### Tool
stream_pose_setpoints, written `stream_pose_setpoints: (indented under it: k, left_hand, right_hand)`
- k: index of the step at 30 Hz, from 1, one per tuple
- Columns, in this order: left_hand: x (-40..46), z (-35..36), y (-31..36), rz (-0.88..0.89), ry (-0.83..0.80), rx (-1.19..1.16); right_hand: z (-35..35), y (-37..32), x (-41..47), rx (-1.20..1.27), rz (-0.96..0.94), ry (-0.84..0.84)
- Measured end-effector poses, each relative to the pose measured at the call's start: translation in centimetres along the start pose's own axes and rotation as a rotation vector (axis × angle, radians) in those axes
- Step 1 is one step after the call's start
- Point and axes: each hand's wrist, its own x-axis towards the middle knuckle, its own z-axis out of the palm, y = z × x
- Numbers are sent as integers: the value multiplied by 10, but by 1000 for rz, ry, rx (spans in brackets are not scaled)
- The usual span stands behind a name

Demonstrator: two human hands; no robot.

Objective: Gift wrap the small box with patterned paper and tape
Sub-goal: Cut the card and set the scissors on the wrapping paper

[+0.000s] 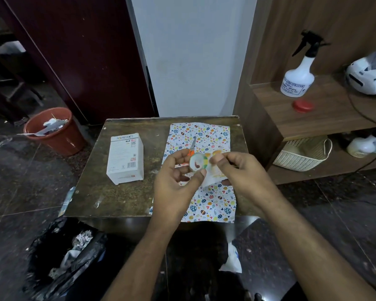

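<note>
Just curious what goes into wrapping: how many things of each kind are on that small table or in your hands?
Box: 1
Patterned paper: 1
Scissors: 1
Tape roll: 1, held in the left hand, the right hand pinching at it
Total: 4

hands 2 (178,177) (241,170) | box 1 (125,158) | patterned paper sheet 1 (213,205) | tape roll 1 (198,161) | scissors 1, mostly hidden (192,146) | spray bottle 1 (297,77) | bins 2 (54,135) (63,259) | basket 1, right (302,156)
</note>
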Motion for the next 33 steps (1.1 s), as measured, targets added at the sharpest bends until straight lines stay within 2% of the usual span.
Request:
stream_pose_setpoints:
  k: [3, 5, 9, 12, 15, 20, 28, 31, 33]
  left_hand:
    - [-3, -4, -1, 251, 8, 357]
    - [-6, -5, -1, 319, -10, 429]
    - [-7, -7, -2, 382, 3, 488]
    - [-4, -9, -1, 398, 44, 494]
    - [-4, -10, 0, 389, 36, 485]
    - [-7, -7, -1, 372, -15, 487]
    - [-4, -4, -17, 199, -181, 648]
    - [-8, 0, -16, 239, -337, 808]
    - [-12, 2, -16, 218, -522, 989]
  right_hand:
    - [3, -3, -3, 31, 43, -37]
    - [5, -4, -4, 53, 68, -36]
    - [4, -6, -4, 83, 90, -86]
    - [5, -7, -6, -12, 11, -119]
    - [7, -6, -7, -97, -90, -85]
    - [12, 0, -4, -269, -138, 19]
    - [-15, 4, -2, -436, -89, 196]
    - [-29, 12, -1, -502, -39, 192]
    - [-36, 16, -2, -515, -28, 196]
